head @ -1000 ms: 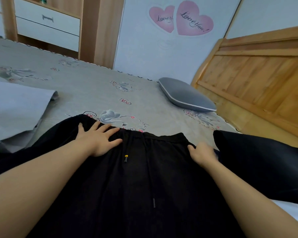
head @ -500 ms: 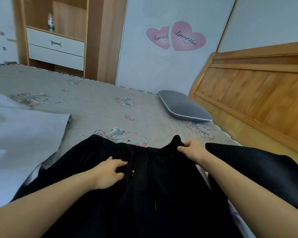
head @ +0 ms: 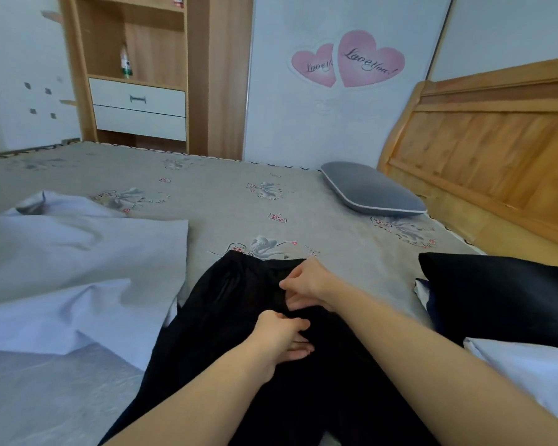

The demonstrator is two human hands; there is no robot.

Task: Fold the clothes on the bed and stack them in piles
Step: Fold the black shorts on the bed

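Black drawstring trousers [head: 226, 320] lie lengthwise on the grey patterned bed [head: 226, 201], folded in half along their length, waistband away from me. My right hand [head: 306, 284] grips the folded-over waistband edge near the top. My left hand [head: 281, 339] lies on the black cloth just below it, fingers bent against the fabric; whether it pinches cloth is not visible. A pale blue garment [head: 78, 272] is spread at the left. A folded black garment [head: 496, 294] sits at the right on a pale blue piece [head: 535, 371].
A grey pillow [head: 371, 191] lies at the far right by the wooden headboard [head: 484, 149]. A wooden shelf unit with white drawers [head: 139, 107] stands beyond the bed. Bare bedsheet stretches across the far middle.
My right hand has carried the right side of the waistband leftward over the left side, halving the trousers. My left hand has slid toward the centre. The view has tilted up.
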